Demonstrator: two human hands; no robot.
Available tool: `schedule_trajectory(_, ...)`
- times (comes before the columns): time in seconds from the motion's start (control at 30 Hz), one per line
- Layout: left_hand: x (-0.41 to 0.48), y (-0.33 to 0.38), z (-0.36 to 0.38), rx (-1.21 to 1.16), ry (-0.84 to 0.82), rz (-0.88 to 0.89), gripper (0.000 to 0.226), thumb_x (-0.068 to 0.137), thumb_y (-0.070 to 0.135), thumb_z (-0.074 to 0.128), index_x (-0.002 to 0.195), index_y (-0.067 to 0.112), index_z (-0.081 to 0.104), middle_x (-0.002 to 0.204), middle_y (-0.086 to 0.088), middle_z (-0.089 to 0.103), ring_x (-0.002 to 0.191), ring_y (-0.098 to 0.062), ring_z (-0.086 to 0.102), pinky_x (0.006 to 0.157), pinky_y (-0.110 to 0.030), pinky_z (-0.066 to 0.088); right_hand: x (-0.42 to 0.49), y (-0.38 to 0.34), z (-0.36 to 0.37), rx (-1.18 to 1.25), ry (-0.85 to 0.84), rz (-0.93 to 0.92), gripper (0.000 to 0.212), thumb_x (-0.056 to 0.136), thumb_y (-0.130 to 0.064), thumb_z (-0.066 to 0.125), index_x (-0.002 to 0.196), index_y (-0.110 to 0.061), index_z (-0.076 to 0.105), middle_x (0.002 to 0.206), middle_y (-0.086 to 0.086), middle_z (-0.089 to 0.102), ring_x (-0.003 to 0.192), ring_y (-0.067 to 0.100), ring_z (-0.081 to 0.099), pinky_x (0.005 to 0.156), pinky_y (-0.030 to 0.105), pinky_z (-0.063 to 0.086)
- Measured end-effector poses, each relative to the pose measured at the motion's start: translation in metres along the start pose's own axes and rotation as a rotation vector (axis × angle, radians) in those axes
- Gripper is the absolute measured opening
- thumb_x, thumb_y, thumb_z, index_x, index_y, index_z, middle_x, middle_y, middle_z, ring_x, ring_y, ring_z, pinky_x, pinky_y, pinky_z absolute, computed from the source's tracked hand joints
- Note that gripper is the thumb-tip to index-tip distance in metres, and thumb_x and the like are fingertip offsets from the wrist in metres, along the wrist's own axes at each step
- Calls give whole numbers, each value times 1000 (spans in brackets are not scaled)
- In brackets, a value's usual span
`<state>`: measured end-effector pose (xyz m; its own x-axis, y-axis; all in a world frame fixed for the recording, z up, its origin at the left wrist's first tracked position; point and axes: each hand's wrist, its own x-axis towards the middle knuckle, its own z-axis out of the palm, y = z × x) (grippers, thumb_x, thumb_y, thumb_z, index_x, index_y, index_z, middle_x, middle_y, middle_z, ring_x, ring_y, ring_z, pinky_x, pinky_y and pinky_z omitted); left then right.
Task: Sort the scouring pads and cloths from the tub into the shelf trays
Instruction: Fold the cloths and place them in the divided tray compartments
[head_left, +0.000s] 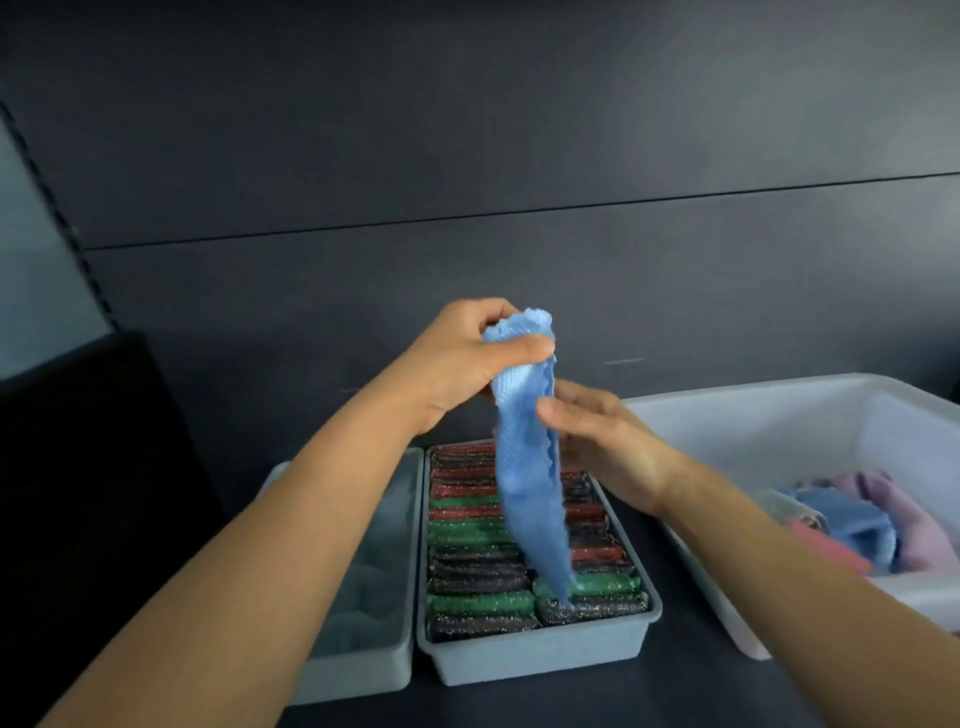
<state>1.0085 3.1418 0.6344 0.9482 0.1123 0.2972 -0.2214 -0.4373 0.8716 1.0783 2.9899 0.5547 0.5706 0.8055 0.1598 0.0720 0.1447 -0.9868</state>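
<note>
Left hand (467, 358) pinching blue cloth (524, 467) top, right hand (608, 447) touching it (fingers straight), above pad tray (540, 654)

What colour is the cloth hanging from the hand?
Light blue, with a wavy edge. The head view shows the cloth hanging from the left hand.

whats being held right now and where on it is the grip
The left hand pinches the blue ribbed fabric cloth at its bunched top edge, so it hangs down. The right hand only touches its side with straight fingers.
</note>
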Motion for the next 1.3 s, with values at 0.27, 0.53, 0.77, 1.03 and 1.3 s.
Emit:
schedule_trajectory(0.27, -12, 1, -49, -45, 133, -69, 14, 89, 19, 66, 97, 7, 62, 91, -13, 67, 77, -22, 60, 53, -28, 43, -8, 27, 2, -53, 82, 120, 33, 68, -17, 73, 96, 0, 71, 92, 12, 72, 81, 22, 66, 73, 30, 50)
schedule_trajectory(0.53, -48, -74, -84, -400, 301, -285, 16, 93, 24, 60, 100, 13, 69, 97, -4, 68, 86, -17, 58, 66, -29, 45, -25, 36, -20, 248, 132, 200, 33, 59, -12, 77, 92, -8, 70, 90, 10, 67, 76, 20, 64, 62, 30, 55)
schedule_trajectory(0.77, -61, -110, -64, -330, 501, -462, 17, 86, 25, 71, 91, 8, 70, 89, -5, 63, 68, -16, 56, 52, -21, 49, -8, 31, -9, 129, 566, 233, 17, 79, -9, 73, 71, -11, 58, 67, 4, 44, 54, 16, 42, 41, 23, 41)
schedule_trajectory(1.03, -40, -64, 2, -223, 280, -200, 16, 89, 20, 67, 88, 4, 70, 74, -7, 70, 65, -19, 63, 62, -31, 54, 16, -15, 43, -117, 425, 136, 11, 88, -8, 64, 79, -5, 58, 60, 14, 62, 42, 18, 56, 39, 24, 47)
schedule_trajectory(1.3, -44, -67, -2, -295, 219, -66, 29, 76, -2, 75, 103, 7, 69, 96, -8, 72, 88, -15, 67, 88, -34, 55, 13, -28, 47, -31, 364, 116, 43, 101, -34, 43, 95, 0, 69, 82, 17, 73, 70, 24, 70, 61, 30, 58)
